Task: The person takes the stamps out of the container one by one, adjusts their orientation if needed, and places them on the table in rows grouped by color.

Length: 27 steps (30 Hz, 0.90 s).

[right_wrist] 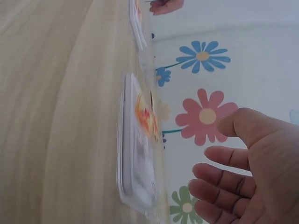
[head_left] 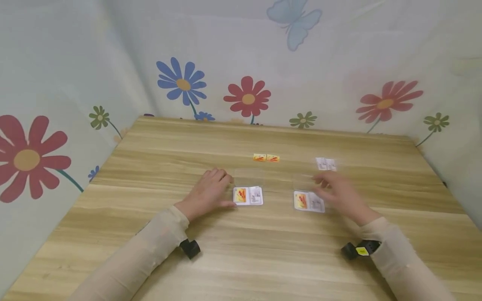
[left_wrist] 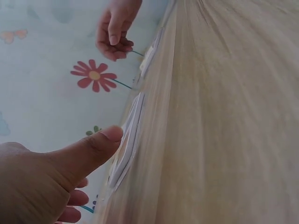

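Note:
Two flat white cases with raised clear lids lie on the table, each carrying an orange picture card and a grey-and-white one: a left case and a right case. Beside the left case is my left hand, its thumb extended along the near left corner; whether it touches is unclear. My right hand hovers over the right side of the right case, covering part of it. In the right wrist view the fingers are loosely bent with nothing between them, apart from the case.
Two small orange cards lie side by side behind the left case. Farther right are two grey-and-white cards, just beyond my right hand. The wooden table ends at a flower-patterned cloth backdrop.

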Tool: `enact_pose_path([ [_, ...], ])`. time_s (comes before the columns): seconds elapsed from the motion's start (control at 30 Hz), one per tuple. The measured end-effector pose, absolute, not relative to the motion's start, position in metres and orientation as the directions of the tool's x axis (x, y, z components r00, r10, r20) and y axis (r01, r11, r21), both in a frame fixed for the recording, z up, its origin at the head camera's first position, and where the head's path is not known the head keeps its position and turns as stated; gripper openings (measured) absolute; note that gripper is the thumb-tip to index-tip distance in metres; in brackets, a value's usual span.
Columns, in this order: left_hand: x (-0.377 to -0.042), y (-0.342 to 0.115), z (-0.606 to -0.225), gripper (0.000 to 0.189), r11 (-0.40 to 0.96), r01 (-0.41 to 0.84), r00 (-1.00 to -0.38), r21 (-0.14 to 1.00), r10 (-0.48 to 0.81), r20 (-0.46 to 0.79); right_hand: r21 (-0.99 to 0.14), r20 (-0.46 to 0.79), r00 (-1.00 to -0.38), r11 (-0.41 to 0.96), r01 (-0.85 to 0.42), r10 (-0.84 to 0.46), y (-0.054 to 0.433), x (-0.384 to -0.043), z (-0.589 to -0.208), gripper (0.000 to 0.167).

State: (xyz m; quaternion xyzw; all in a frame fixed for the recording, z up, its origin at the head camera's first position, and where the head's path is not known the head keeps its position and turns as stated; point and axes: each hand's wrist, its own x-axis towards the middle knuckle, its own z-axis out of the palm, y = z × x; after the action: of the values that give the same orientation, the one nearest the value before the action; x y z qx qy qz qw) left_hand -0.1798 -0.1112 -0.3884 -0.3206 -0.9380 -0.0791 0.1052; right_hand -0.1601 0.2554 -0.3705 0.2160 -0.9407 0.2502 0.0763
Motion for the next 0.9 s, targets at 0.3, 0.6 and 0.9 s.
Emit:
enact_pose_path([
  [0.3, -0.179, -0.108, -0.392, 0.071, 0.789, 0.610, -0.785, 0.075, 0.589, 0.191, -0.496, 0.224, -0.889, 0.738, -0.457, -0.400, 0.230, -0.163, -0.372, 0.028],
  [0.6, -0.179, -0.104, -0.393, 0.068, 0.803, 0.591, -0.803, 0.077, 0.576, 0.154, -0.504, 0.237, -0.862, 0.702, -0.504, -0.448, 0.210, -0.170, -0.376, 0.028],
  [0.9, -0.180, -0.106, -0.395, 0.063, 0.808, 0.577, -0.816, 0.122, 0.562, 0.139, -0.539, 0.188, -0.859, 0.681, -0.496, -0.476, 0.186, -0.172, -0.378, 0.028],
])
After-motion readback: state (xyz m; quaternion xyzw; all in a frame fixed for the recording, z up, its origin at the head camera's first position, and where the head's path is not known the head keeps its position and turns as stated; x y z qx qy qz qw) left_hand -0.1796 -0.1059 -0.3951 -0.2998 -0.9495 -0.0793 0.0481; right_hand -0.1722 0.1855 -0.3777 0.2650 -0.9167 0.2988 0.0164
